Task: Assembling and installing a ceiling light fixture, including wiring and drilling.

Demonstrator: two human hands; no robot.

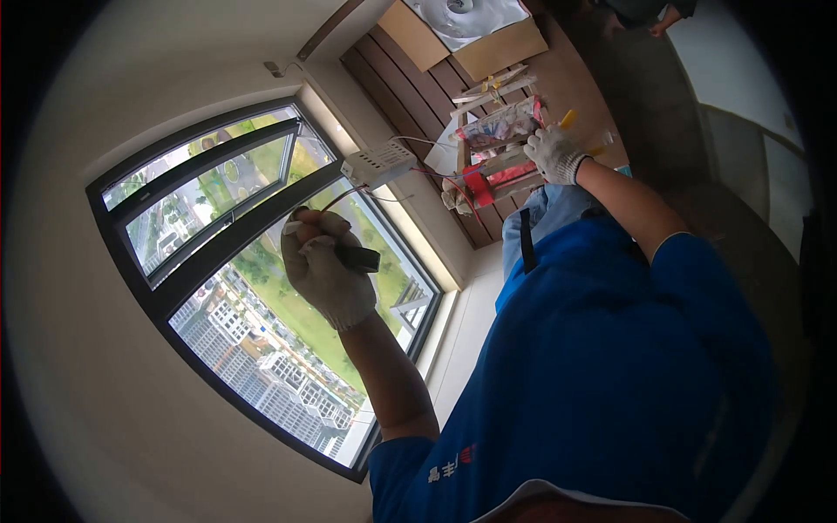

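My left hand [324, 266] clenches a dark tool [357, 257] by a red wire [342, 197]. My right hand [554, 153] rests on the red stand [488, 183]; its grip I cannot tell.

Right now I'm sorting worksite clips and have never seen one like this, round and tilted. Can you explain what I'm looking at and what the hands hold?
There is no machine here. A wide fisheye camera on a person's head looks down at their own two gloved hands, which bends straight edges and tilts the room. The blue mass low in the picture is the person's shirt. The left hand grips a dark tool and pinches a thin red wire that leads toward a small white box, in front of a large window with buildings far below. The right hand reaches down to a wooden stand loaded with packets and small parts. An open cardboard box sits on the floor beyond.
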